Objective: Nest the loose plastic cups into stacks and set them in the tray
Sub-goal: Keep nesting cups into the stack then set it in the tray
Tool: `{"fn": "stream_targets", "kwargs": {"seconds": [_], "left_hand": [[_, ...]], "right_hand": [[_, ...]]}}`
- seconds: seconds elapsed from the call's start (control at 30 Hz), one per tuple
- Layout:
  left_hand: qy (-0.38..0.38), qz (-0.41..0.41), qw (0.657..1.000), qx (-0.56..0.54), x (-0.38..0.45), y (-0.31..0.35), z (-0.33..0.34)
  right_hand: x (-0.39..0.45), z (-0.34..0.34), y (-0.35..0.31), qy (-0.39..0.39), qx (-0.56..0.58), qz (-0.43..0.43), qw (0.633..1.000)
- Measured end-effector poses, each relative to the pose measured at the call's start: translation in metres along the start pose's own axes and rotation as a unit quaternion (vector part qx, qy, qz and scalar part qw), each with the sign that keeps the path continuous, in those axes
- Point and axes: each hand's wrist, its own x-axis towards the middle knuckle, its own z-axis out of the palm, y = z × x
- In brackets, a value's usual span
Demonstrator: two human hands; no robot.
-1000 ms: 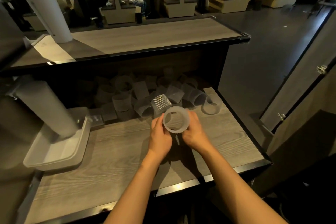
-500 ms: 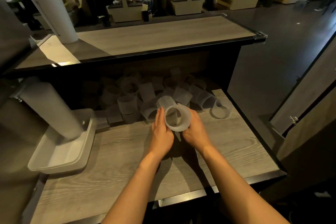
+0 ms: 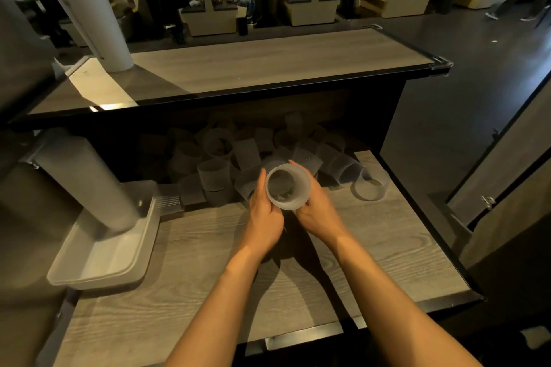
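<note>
A frosted ribbed plastic cup (image 3: 287, 186) lies on its side between my hands, its mouth facing me. My left hand (image 3: 264, 213) holds it from the left with fingers stretched along its side. From the right, my right hand (image 3: 316, 207) grips it, fingers curled over its top. Behind it a pile of several loose cups (image 3: 214, 170) lies under the upper shelf. One cup (image 3: 371, 185) rests apart at the right. A white tray (image 3: 104, 256) sits at the left with a tall cup stack (image 3: 86, 182) leaning in it.
The wooden counter (image 3: 208, 286) has a metal front edge. An upper shelf (image 3: 253, 68) overhangs the cup pile and bears another tall white stack (image 3: 86, 6). Dining booths with seated people lie beyond. A door (image 3: 507, 158) stands at the right.
The cup has turned so its mouth faces me more squarely, and the ribbed cup seen behind it earlier is hidden. Both hands stay on the cup; the camera has shifted.
</note>
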Motion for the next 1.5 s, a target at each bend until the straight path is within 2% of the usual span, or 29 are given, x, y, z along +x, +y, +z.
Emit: {"fn": "stream_targets", "kwargs": {"seconds": [0.23,0.37,0.47,0.63,0.77,0.93,1.13,1.23,1.33,1.5], "left_hand": [[0.028,0.017,0.999,-0.011,-0.013,0.012,-0.008],[0.011,-0.003,1.000,0.004,-0.024,0.009,-0.011],[-0.020,-0.047,0.998,0.037,-0.035,-0.001,-0.011],[-0.116,-0.165,0.974,0.099,-0.057,-0.039,-0.004],[-0.105,-0.184,0.976,0.052,-0.052,-0.071,0.006],[-0.011,-0.103,0.994,-0.029,-0.055,-0.022,-0.006],[0.030,-0.044,0.996,-0.066,-0.008,-0.021,-0.011],[0.032,-0.047,0.997,-0.059,0.009,-0.019,-0.010],[-0.002,-0.055,0.995,-0.084,0.010,0.001,-0.011],[-0.009,-0.063,0.992,-0.105,0.023,-0.015,-0.004]], "right_hand": [[-0.012,-0.001,-0.008,0.022,-0.003,-0.005,1.000],[-0.027,-0.003,-0.013,0.010,-0.030,0.009,0.999],[-0.045,-0.004,-0.012,-0.011,-0.075,0.030,0.997],[-0.076,0.007,-0.004,-0.093,-0.094,0.122,0.984],[-0.083,0.011,-0.004,-0.109,-0.054,0.150,0.981],[-0.065,0.006,-0.008,-0.041,-0.064,0.084,0.994],[-0.026,0.001,-0.012,-0.012,-0.033,0.062,0.997],[-0.013,0.005,-0.011,0.000,0.010,0.070,0.997],[-0.007,0.008,-0.008,0.001,0.050,0.087,0.995],[-0.003,0.009,-0.003,-0.026,0.074,0.125,0.989]]}}
